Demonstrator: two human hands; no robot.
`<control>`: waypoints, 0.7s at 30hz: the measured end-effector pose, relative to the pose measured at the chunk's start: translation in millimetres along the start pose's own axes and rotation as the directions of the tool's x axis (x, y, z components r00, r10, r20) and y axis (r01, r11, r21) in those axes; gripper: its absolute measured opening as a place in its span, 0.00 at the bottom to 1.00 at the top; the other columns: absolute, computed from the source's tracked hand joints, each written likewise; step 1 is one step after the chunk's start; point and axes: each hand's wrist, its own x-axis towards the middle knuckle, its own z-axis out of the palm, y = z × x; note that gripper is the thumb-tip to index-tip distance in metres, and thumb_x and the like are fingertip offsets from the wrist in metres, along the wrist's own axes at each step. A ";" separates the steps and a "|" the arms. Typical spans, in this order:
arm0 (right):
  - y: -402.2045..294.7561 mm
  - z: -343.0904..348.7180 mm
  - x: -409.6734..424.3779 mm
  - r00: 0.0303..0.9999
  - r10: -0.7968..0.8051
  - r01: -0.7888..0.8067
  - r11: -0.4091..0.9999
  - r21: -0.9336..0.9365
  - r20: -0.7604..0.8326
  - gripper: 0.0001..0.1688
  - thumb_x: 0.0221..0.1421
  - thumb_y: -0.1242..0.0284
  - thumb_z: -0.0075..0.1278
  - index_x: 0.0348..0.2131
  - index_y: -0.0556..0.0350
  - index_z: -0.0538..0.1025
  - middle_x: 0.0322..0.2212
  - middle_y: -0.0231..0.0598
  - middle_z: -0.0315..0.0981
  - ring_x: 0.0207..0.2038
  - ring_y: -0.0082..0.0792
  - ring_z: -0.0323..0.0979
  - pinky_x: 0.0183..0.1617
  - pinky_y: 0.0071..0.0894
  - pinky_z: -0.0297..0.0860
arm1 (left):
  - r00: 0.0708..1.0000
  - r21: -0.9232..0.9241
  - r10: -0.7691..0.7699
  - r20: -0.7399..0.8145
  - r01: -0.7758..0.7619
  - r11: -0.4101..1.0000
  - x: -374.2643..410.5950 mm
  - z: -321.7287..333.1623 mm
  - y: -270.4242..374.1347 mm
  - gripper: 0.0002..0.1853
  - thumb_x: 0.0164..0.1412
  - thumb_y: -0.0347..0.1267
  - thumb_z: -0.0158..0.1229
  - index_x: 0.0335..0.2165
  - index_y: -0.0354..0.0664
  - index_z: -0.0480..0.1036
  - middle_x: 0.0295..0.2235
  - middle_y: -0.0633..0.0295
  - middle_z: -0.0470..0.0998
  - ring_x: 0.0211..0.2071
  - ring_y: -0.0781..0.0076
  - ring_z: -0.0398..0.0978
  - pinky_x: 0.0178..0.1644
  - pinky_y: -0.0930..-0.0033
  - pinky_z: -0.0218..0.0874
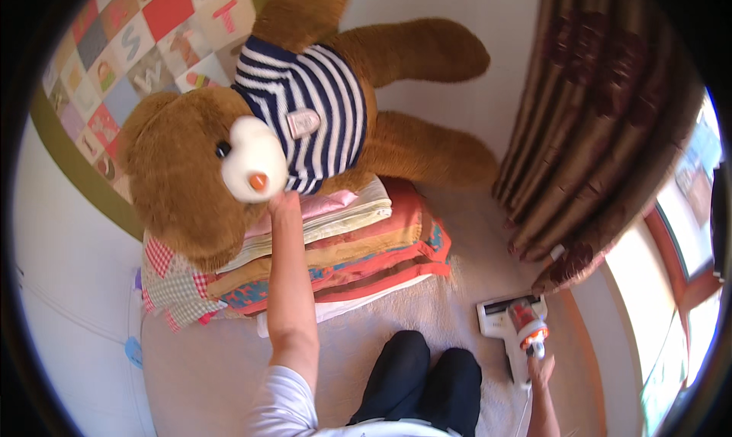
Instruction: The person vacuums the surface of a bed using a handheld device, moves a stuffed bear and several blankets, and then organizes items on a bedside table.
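A large brown teddy bear (180, 168) in a navy-and-white striped sweater (337, 111) lies sideways over a stack of folded quilts (366, 242). My left hand (283, 201) reaches to the bear just under its white muzzle; the fingers are mostly hidden behind the plush, so its grip cannot be made out. At the lower right, my right hand (540, 369) is closed around the handle of a white handheld vacuum cleaner (494, 320) with an orange-trimmed dust cup. The vacuum head rests on the beige bed cover (452, 305), near its right edge.
A patchwork panel with letters and pictures (154, 54) stands behind the bear. Brown curtains (577, 111) hang at the right beside a bright window (686, 220). A checked patchwork cloth (171, 282) is at the stack's left end. A cord (523, 411) trails below the vacuum.
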 end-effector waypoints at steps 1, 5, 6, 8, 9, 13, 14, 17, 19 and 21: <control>-4.7 1.4 0.8 1.000 0.005 -0.005 1.000 0.005 -0.007 0.28 0.44 0.57 0.57 0.34 0.67 0.77 0.29 0.64 0.75 0.37 0.60 0.75 0.39 0.49 0.69 | 0.999 -0.014 0.014 0.032 -0.014 1.000 -19.3 3.9 2.4 0.16 0.53 0.27 0.53 0.43 0.37 0.71 0.45 0.54 0.74 0.47 0.60 0.70 0.55 0.56 0.61; 26.3 7.8 12.0 0.993 0.101 -0.099 0.994 -0.043 0.057 0.32 0.44 0.53 0.57 0.31 0.70 0.77 0.30 0.65 0.75 0.37 0.58 0.76 0.39 0.51 0.70 | 0.979 -0.066 0.010 0.205 0.004 0.998 -115.5 -3.9 3.5 0.14 0.54 0.28 0.54 0.41 0.37 0.70 0.43 0.54 0.73 0.45 0.60 0.70 0.52 0.56 0.61; 44.2 12.5 19.0 0.994 0.105 -0.106 0.992 -0.066 -0.023 0.28 0.44 0.57 0.55 0.30 0.69 0.78 0.29 0.66 0.75 0.37 0.59 0.76 0.40 0.50 0.69 | 0.963 -0.088 -0.005 0.271 0.030 0.996 -140.0 -3.5 4.3 0.14 0.55 0.28 0.54 0.41 0.36 0.70 0.42 0.54 0.73 0.45 0.61 0.70 0.52 0.56 0.60; 28.7 -2.2 -4.1 0.994 0.072 -0.068 0.997 -0.045 0.088 0.20 0.41 0.64 0.54 0.30 0.64 0.79 0.28 0.63 0.75 0.36 0.59 0.75 0.41 0.48 0.69 | 0.909 -0.114 -0.021 0.416 0.075 0.991 -173.8 -14.9 19.0 0.13 0.55 0.28 0.54 0.40 0.36 0.70 0.41 0.54 0.73 0.44 0.61 0.69 0.50 0.56 0.60; 40.7 -12.6 -12.9 0.996 0.040 -0.037 0.999 -0.039 0.079 0.18 0.40 0.66 0.53 0.31 0.62 0.79 0.28 0.62 0.75 0.35 0.59 0.75 0.41 0.48 0.69 | 0.861 -0.138 -0.044 0.506 0.131 0.982 -192.1 -18.5 14.4 0.12 0.55 0.28 0.54 0.40 0.36 0.70 0.41 0.54 0.73 0.43 0.61 0.69 0.50 0.56 0.60; 93.5 -54.7 -86.5 0.980 0.181 -0.182 0.983 0.001 0.082 0.18 0.39 0.68 0.52 0.32 0.57 0.80 0.27 0.56 0.77 0.33 0.55 0.76 0.40 0.47 0.69 | 0.522 -0.106 -0.136 0.842 0.408 0.907 -243.1 -24.2 -1.6 0.11 0.57 0.28 0.54 0.38 0.35 0.69 0.39 0.54 0.72 0.41 0.62 0.68 0.47 0.56 0.60; 97.0 -69.8 -113.8 0.979 0.191 -0.190 0.982 -0.011 0.068 0.18 0.39 0.68 0.52 0.32 0.57 0.80 0.27 0.56 0.77 0.33 0.54 0.76 0.40 0.46 0.69 | 0.420 -0.067 -0.162 0.893 0.480 0.875 -243.8 -27.1 -10.7 0.10 0.57 0.28 0.54 0.38 0.35 0.69 0.38 0.54 0.72 0.41 0.62 0.68 0.46 0.57 0.60; 123.4 -88.6 -169.4 0.969 0.248 -0.247 0.969 0.015 -0.019 0.17 0.38 0.68 0.53 0.31 0.57 0.80 0.26 0.55 0.76 0.32 0.53 0.76 0.38 0.44 0.69 | 0.093 0.070 -0.161 0.983 0.614 0.787 -260.3 -27.1 -48.2 0.09 0.58 0.29 0.55 0.37 0.35 0.69 0.37 0.54 0.72 0.39 0.63 0.68 0.44 0.57 0.60; 169.0 -75.1 -213.1 0.934 0.341 -0.326 0.934 0.145 -0.101 0.14 0.36 0.71 0.53 0.28 0.60 0.78 0.21 0.51 0.76 0.27 0.47 0.76 0.33 0.42 0.69 | -0.111 0.195 -0.161 0.981 0.622 0.758 -279.0 -30.2 -79.9 0.09 0.59 0.29 0.55 0.36 0.34 0.68 0.36 0.54 0.71 0.38 0.63 0.67 0.43 0.57 0.60; 197.9 -71.1 -237.8 0.887 0.442 -0.369 0.853 0.368 -0.136 0.13 0.36 0.74 0.50 0.27 0.60 0.78 0.17 0.44 0.74 0.22 0.38 0.74 0.28 0.38 0.68 | -0.252 0.280 -0.157 0.955 0.583 0.762 -294.6 -30.2 -102.9 0.08 0.59 0.29 0.55 0.35 0.34 0.68 0.35 0.54 0.71 0.37 0.63 0.67 0.42 0.57 0.60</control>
